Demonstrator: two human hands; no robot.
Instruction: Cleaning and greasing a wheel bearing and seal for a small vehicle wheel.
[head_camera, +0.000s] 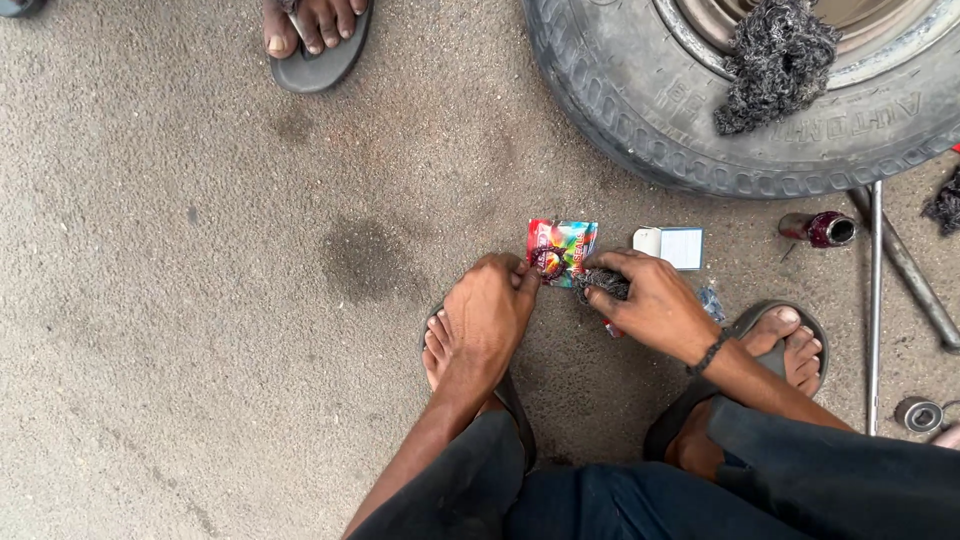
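While the left hand (490, 310) pinches the near-left corner of a small, glossy, multicoloured sachet (563, 249) lying flat on the rough concrete floor (200, 300), the right hand (650, 300) closes its fingers on a dark, fibrous wad (603, 284) touching the sachet's right edge. Just right lies a small white box (672, 246); beyond it, a ribbed rubber tyre (700, 130).

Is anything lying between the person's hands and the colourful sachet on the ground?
Nothing visible. The left hand already touches the colourful sachet at its lower edge, and the right hand, gripping a dark wad of fibre, rests against its right side. The small white box lies apart, to the right.
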